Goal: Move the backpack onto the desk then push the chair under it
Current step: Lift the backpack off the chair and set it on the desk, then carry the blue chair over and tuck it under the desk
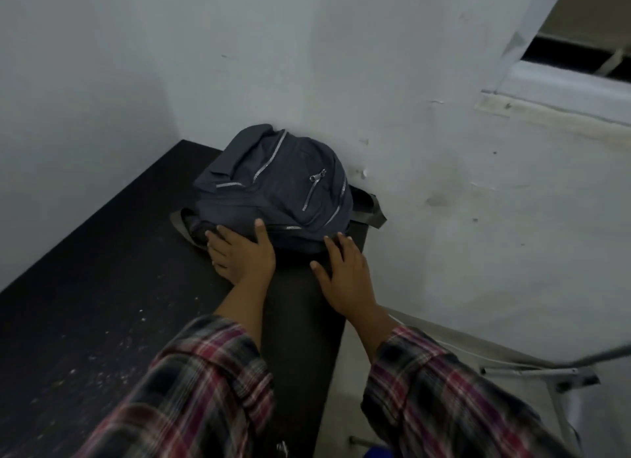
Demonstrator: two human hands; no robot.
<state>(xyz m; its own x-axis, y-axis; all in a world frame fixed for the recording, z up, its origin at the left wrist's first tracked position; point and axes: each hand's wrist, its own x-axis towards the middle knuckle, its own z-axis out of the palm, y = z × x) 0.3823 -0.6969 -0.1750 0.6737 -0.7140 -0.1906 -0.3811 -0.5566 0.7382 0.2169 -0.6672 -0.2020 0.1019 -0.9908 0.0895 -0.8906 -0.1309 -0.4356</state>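
Note:
A dark grey backpack [276, 188] with silver zips lies on the black desk [102, 287], at its far right corner against the white wall. My left hand [240, 252] rests flat on the backpack's near left edge, fingers spread, thumb on the fabric. My right hand [345, 275] lies open at the near right edge of the backpack, its fingertips touching it. Neither hand grips anything. A grey metal chair frame [546, 372] shows at the lower right, beside the desk's right edge.
White walls [444, 184] close in the desk's far and left sides. A window frame [563, 82] sits at the upper right. One backpack strap [375, 211] hangs over the desk's right edge. White specks dot the desk's near left part.

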